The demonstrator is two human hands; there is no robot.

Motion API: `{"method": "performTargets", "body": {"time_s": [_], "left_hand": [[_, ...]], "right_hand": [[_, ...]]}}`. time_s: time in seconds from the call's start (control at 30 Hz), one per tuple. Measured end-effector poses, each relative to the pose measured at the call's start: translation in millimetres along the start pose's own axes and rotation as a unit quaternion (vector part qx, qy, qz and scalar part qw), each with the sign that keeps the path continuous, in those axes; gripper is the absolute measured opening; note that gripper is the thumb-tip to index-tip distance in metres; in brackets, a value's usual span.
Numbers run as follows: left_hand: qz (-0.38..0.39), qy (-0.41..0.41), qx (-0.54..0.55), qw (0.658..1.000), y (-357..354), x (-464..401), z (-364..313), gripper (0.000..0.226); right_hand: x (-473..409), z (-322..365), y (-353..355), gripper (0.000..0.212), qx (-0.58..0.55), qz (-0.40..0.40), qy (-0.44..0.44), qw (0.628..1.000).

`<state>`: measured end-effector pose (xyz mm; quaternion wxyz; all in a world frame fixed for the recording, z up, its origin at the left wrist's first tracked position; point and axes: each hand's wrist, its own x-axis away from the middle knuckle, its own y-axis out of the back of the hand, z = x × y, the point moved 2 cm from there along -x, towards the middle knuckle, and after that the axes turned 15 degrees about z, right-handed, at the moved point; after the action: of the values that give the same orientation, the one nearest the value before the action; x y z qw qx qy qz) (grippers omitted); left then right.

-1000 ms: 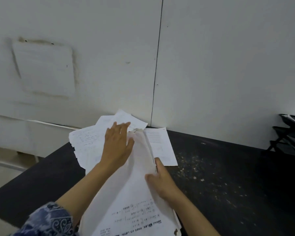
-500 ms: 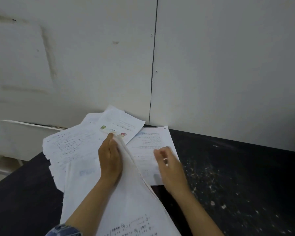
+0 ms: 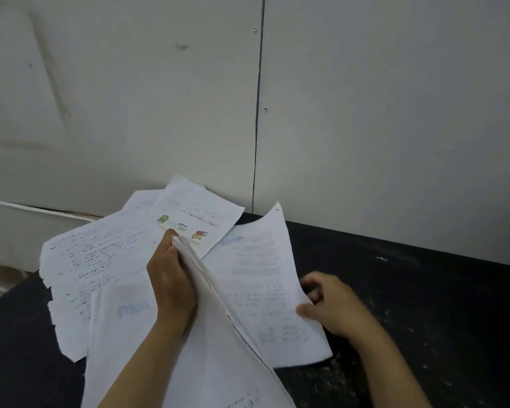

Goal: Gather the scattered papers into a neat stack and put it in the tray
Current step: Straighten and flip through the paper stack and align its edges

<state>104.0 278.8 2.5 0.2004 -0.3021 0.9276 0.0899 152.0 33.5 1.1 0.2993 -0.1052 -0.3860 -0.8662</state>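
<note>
White printed papers lie fanned on the black table (image 3: 424, 304). My left hand (image 3: 171, 284) grips a raised bundle of sheets (image 3: 218, 348) by its upper edge. My right hand (image 3: 327, 304) pinches the right edge of a single printed sheet (image 3: 256, 278), whose far corner lifts off the table. Behind them lie a sheet with small coloured pictures (image 3: 198, 219) and a large text sheet (image 3: 100, 260) at the left. The tray is out of view.
A pale wall with a vertical seam (image 3: 258, 113) rises right behind the table. The table's left corner ends near the text sheet, with a white ledge (image 3: 18, 219) beyond. Specks and scratches mark the tabletop at the right.
My right hand moved right and took hold of the single sheet's edge, lifting it. The left hand kept the bundle. The view shifted left, so the black tray at the right left the frame.
</note>
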Motion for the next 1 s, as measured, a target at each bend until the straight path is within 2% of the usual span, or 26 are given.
{"method": "performTargets", "body": {"time_s": [0.03, 0.1, 0.2, 0.27, 0.37, 0.43, 0.5, 0.63, 0.73, 0.83, 0.93, 1.0], "left_hand": [[-0.002, 0.002, -0.004, 1.000, 0.3, -0.3, 0.1, 0.036], [-0.003, 0.000, -0.022, 1.000, 0.9, -0.6, 0.8, 0.033], [-0.006, 0.001, -0.053, 0.999, 0.8, -0.9, 2.5, 0.026], [-0.009, 0.000, -0.059, 0.998, 0.3, -0.9, 3.1, 0.028], [-0.012, -0.002, -0.065, 0.998, 0.2, -2.1, -3.5, 0.051], [-0.013, -0.014, -0.074, 0.997, -0.2, -2.4, -11.4, 0.056], [-0.003, -0.029, -0.076, 0.997, -3.1, -2.4, -20.1, 0.051], [0.035, -0.098, -0.121, 0.987, -12.8, -0.5, -32.7, 0.024], [0.061, -0.121, -0.154, 0.979, -18.1, 1.0, -33.4, 0.030], [0.093, -0.104, -0.180, 0.974, -23.6, 4.9, -31.0, 0.033], [0.102, -0.109, -0.217, 0.965, -31.9, 12.8, -32.8, 0.045], [0.114, -0.112, -0.234, 0.959, -35.1, 15.3, -36.5, 0.044]], "right_hand": [[4.8, -2.3, 6.8, 0.036, -0.001, 0.061, -0.001, 0.998], [17.2, -6.4, 18.6, 0.037, -0.010, 0.170, -0.007, 0.985], [31.7, -14.9, 33.4, 0.040, -0.012, 0.235, -0.063, 0.970], [36.7, -23.8, 42.9, 0.040, -0.003, 0.241, -0.098, 0.966], [47.6, -30.9, 56.4, 0.037, 0.003, 0.223, -0.134, 0.965], [54.5, -31.8, 61.7, 0.034, 0.010, 0.223, -0.143, 0.964], [60.0, -26.9, 61.8, 0.028, 0.014, 0.237, -0.146, 0.960], [60.1, -12.7, 52.7, 0.023, 0.057, 0.268, -0.128, 0.953], [57.7, -4.5, 44.2, 0.020, 0.092, 0.284, -0.110, 0.948], [55.3, 1.6, 36.1, 0.020, 0.103, 0.300, -0.097, 0.943], [49.5, 7.4, 26.3, 0.023, 0.111, 0.303, -0.084, 0.943], [49.1, 14.5, 20.0, 0.019, 0.112, 0.311, -0.065, 0.942]]}}
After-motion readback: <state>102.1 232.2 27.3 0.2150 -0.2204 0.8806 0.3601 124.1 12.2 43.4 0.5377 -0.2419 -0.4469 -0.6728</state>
